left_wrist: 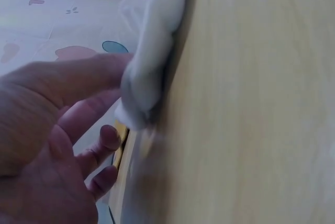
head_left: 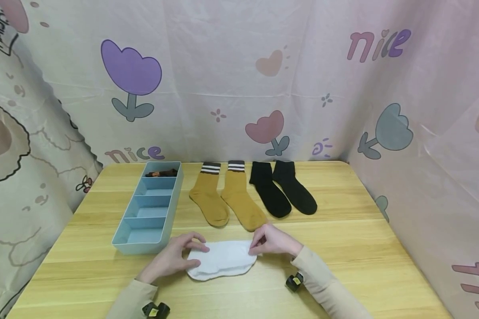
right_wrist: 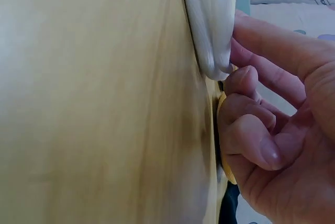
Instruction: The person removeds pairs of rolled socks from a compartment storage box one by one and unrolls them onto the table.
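Note:
A pair of white socks (head_left: 223, 259), one layered over the other, lies flat at the near middle of the table. At their left end my left hand (head_left: 179, 254) has thumb and fingers spread, the tips touching the fabric. My right hand (head_left: 275, 241) pinches the right end with thumb and forefinger. In the right wrist view the other fingers (right_wrist: 254, 135) are curled in beside the socks' edge (right_wrist: 214, 35). The left wrist view shows the white fabric (left_wrist: 152, 51) against one extended digit, with the remaining fingers loosely bent. The undersides are hidden.
A blue divided box (head_left: 169, 221) stands at the left, a dark brown-and-orange bundle (head_left: 161, 173) in its far compartment. Mustard socks (head_left: 239, 190) with striped cuffs and black socks (head_left: 297, 190) lie behind the hands. A patterned curtain (head_left: 223, 79) borders the table (head_left: 355, 248).

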A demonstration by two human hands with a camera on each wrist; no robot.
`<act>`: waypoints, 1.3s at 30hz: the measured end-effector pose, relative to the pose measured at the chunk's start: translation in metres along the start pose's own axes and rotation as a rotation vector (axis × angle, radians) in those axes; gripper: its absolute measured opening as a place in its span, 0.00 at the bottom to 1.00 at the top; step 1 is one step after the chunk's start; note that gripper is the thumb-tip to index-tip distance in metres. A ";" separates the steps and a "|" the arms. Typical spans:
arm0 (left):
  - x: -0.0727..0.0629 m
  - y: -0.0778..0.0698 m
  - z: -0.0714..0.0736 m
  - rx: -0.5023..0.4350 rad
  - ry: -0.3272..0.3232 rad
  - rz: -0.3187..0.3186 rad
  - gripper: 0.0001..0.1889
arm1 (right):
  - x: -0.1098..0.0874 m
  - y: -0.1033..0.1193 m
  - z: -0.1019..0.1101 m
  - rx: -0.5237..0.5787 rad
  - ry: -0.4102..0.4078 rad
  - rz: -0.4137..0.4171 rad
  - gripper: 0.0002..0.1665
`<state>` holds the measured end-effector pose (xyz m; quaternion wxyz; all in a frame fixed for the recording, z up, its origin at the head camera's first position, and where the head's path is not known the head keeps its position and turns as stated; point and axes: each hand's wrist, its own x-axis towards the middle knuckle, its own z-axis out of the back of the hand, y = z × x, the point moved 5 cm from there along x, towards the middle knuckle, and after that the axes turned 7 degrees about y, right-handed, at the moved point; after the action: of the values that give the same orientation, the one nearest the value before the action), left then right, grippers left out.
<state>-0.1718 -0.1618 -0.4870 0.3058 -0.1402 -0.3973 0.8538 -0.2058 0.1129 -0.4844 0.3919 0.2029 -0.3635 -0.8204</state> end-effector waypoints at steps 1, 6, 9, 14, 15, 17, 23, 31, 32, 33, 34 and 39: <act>0.001 -0.001 0.001 0.012 -0.015 0.001 0.22 | -0.001 0.001 -0.001 -0.004 0.006 0.014 0.03; 0.005 0.000 0.004 0.036 -0.129 0.076 0.23 | -0.005 0.004 -0.004 -0.023 0.040 0.046 0.03; 0.008 0.003 0.007 0.030 -0.204 0.146 0.24 | -0.007 0.006 -0.006 -0.044 0.055 0.024 0.05; 0.009 0.005 0.010 0.010 -0.260 0.241 0.24 | -0.008 0.008 -0.012 0.037 0.073 -0.063 0.13; 0.009 0.005 0.010 0.002 -0.266 0.252 0.23 | -0.008 0.009 -0.014 0.063 0.079 -0.076 0.14; 0.009 0.006 0.011 -0.010 -0.282 0.269 0.22 | -0.007 0.010 -0.019 0.092 0.097 -0.084 0.15; 0.008 0.006 0.012 -0.016 -0.313 0.278 0.21 | -0.006 0.008 -0.030 0.226 0.147 -0.155 0.12; 0.008 0.006 0.012 -0.006 -0.312 0.310 0.23 | -0.007 0.008 -0.037 0.411 0.180 -0.228 0.11; 0.009 0.007 0.012 -0.001 -0.308 0.308 0.23 | -0.006 0.008 -0.037 0.405 0.184 -0.227 0.09; 0.010 0.007 0.012 0.004 -0.306 0.305 0.23 | -0.006 0.009 -0.037 0.394 0.187 -0.224 0.08; 0.010 0.006 0.012 0.009 -0.304 0.304 0.23 | -0.005 0.010 -0.037 0.380 0.190 -0.220 0.08; 0.012 0.006 0.013 0.019 -0.319 0.300 0.24 | -0.003 0.015 -0.040 0.309 0.213 -0.210 0.11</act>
<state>-0.1895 -0.1649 -0.4833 0.1100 -0.0581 -0.4074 0.9048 -0.1722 0.0913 -0.4986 0.3045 0.3830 -0.4183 -0.7652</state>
